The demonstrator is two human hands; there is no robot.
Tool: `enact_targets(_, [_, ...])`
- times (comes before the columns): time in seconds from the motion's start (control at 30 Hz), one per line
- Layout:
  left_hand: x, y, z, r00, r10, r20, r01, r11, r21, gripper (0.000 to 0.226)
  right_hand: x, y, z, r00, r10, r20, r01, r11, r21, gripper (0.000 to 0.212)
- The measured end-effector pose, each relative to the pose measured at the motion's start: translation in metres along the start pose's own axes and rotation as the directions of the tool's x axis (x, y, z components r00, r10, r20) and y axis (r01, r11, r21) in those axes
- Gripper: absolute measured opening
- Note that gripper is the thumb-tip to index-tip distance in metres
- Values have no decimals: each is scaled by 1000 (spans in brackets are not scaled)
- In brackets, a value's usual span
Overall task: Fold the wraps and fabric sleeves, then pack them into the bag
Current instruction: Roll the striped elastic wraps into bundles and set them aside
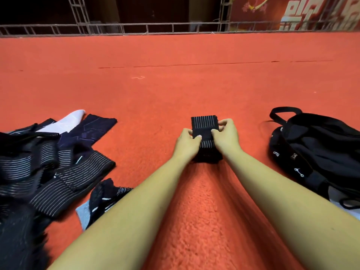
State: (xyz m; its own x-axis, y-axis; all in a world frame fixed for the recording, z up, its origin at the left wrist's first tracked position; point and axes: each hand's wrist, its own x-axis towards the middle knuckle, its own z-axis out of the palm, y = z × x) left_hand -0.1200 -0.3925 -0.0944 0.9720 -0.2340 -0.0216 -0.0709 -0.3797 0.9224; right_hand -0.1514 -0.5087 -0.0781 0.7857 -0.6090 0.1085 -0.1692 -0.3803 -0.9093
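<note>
On the red carpet (175, 84), near its middle, the left hand (187, 140) and right hand (227, 134) pinch a folded black striped wrap (203, 123) from either side. A heap of striped wraps (58, 172) and dark sleeves (97, 125) lies toward the left edge. A black backpack (315, 149) sits toward the right edge.

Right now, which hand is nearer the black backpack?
Right. The right hand grips the striped wrap on the side facing the backpack; the left hand grips its far side.
</note>
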Motion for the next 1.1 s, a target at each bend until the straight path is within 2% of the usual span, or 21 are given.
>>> enact_targets(0.1, [15,-13,10,1000,-17,-24,18,999,51,31,16,16,11,1000,12,-12,-13,996,-83,23])
enact_targets(0.17, [13,-20,16,999,-49,5,49,999,19,42,20,28,17,1000,-5,-16,2,986,-164,26])
enact_targets(0.3, [7,-22,28,997,-23,68,31,993,-118,57,17,40,27,998,68,-4,-68,997,-36,34])
enact_targets(0.5, [3,-11,22,986,-37,162,44,998,-41,60,10,34,15,992,71,109,-65,996,-58,36])
enact_targets(0.63, [-15,-2,-23,994,27,110,-26,1000,-6,46,-4,-5,-5,994,-28,101,40,993,-114,48])
enact_targets(0.8, [-49,10,-119,992,77,-96,-91,984,-153,13,-62,-62,10,965,-135,225,154,986,-69,47])
enact_targets(0.87, [-63,6,-160,987,70,-147,-88,989,-119,10,-86,-79,26,943,-148,299,165,986,-31,44])
enact_targets(0.97, [-90,-13,-220,974,78,-213,-73,997,29,5,-125,-103,52,887,-156,435,181,983,-15,42])
enact_targets(1.1, [-121,-55,-275,964,36,-264,47,952,301,6,-161,-117,89,785,-124,607,209,975,-71,57])
